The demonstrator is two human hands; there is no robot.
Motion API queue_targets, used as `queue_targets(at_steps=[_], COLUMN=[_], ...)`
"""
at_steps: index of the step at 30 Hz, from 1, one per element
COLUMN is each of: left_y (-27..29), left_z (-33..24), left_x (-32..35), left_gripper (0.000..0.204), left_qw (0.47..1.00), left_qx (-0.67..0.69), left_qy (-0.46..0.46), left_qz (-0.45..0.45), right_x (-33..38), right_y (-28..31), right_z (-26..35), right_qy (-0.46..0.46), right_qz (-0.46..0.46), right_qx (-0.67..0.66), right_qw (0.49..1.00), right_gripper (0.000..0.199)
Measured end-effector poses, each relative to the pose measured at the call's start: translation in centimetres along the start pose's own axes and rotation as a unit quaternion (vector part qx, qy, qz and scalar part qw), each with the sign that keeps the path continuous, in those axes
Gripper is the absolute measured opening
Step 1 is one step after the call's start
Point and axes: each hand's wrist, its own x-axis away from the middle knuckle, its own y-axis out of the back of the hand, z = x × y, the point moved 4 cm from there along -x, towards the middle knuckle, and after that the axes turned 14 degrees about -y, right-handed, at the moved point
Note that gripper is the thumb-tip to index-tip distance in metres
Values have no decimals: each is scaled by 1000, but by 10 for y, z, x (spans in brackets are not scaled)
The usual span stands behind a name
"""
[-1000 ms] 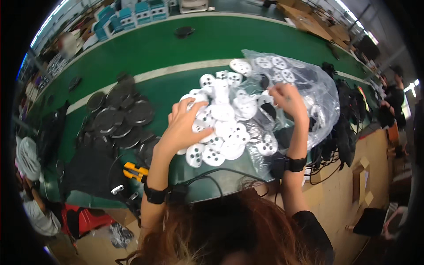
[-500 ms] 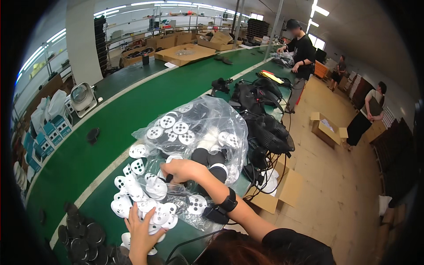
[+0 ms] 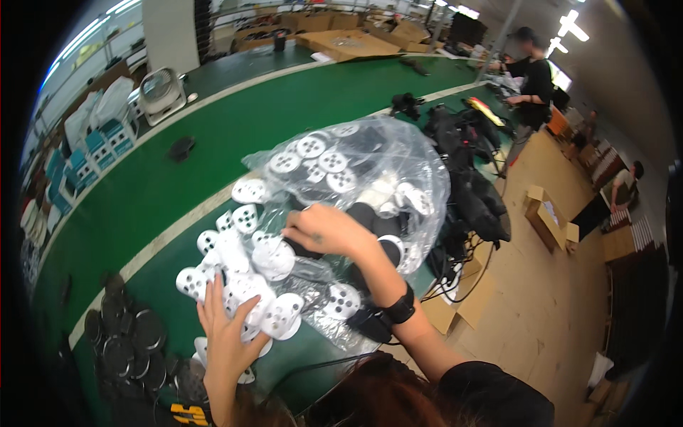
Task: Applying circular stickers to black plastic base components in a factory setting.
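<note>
While my left hand (image 3: 231, 334) spreads its fingers against a heap of white rounded pieces with dark dots (image 3: 245, 288), my right hand (image 3: 324, 229) curls its fingers at the near side of a clear, crinkled plastic bag (image 3: 435, 188); I cannot tell whether it grips anything. The heap lies between the bag, which holds more such pieces, and a pile of black round discs (image 3: 117, 356) on my left. All of it rests on a long, smooth green table (image 3: 235, 128), crossed lengthwise by a pale strip (image 3: 153, 243). Across it stand a pale box-shaped fan (image 3: 162, 92) and teal-and-white boxes (image 3: 110, 139). To the right, a brown cardboard box (image 3: 546, 220) sits on the tan floor (image 3: 530, 285), and a person in black (image 3: 535, 78) stands farther along the table.
</note>
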Motion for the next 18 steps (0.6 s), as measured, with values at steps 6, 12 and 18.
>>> queue_targets(at_steps=[6,12,18], left_y=[-2,5,3], left_z=[11,6,5], left_x=[3,2,1], left_gripper=[33,28,33], left_qw=[1000,998,999], left_qx=[6,23,7], left_qy=[8,-22,-26], left_qz=[-18,-46,-42], right_x=[-3,-4,-1], right_y=[-4,-1,12], right_z=[-1,5,-5], right_qy=[52,41,33], right_qz=[-44,-32,-126], right_qx=[-33,-50,-9], right_qw=[997,997,991], right_gripper=[20,18,17])
